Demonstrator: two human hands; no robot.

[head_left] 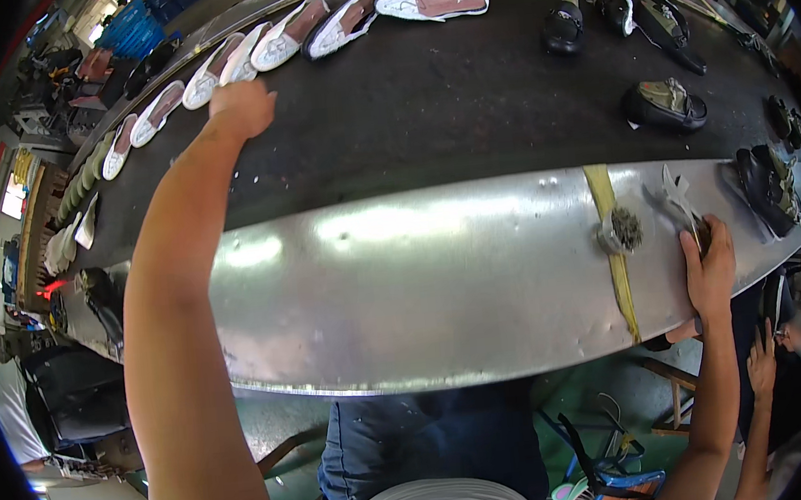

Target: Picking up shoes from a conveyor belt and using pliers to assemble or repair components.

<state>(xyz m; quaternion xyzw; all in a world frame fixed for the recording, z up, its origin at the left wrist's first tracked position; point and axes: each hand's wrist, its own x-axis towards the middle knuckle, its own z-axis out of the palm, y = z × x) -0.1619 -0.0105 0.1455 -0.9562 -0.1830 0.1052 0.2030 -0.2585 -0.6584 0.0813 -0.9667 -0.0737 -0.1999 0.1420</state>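
My left hand (pixel 245 109) reaches across the dark belt to a row of white shoes. It is closed at the near end of one white shoe (pixel 240 58); the fingertips are hidden behind the hand. Over the metal table's right part, my right hand (pixel 712 266) is closed around a slim metal tool (pixel 677 192) that looks like scissors or snips, its pale forked end pointing away from me. Left of that tool, a small roll with a greyish tangled clump (pixel 623 230) sits on a yellow strap (pixel 603 196) laid across the table.
Several black shoes (pixel 665 107) stand on the belt's right side, and a black pair (pixel 769 189) is at the table's right end. The shiny metal table (pixel 405 297) has a curved front edge before me. Other people's arms (pixel 761 366) show at right and far right.
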